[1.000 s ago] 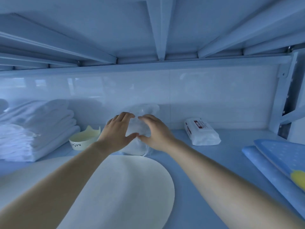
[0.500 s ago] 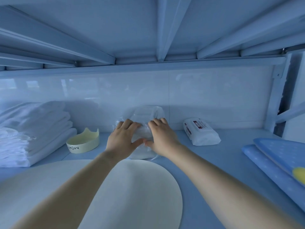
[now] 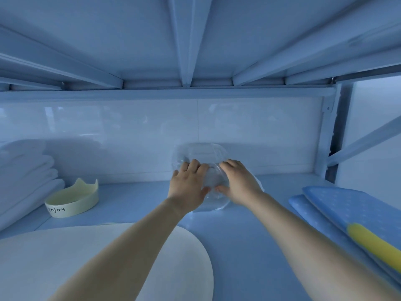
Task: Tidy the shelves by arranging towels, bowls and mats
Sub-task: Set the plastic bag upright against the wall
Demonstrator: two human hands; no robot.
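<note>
Bowls [image 3: 200, 152]: clear plastic, nested, tilted twd wall [image 3: 130, 127]

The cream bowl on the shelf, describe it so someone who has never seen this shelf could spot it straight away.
Start at the blue shelf and go to its left end, where white towels are stacked. The cream bowl sits just right of them, behind the round mat. It alone has two pointed ears on its rim and dark lettering on its side.

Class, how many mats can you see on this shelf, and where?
3. A round cream mat lies front left. Two are stacked at the right: the upper blue mat on the lower blue mat. Others may be hidden beneath.
</note>
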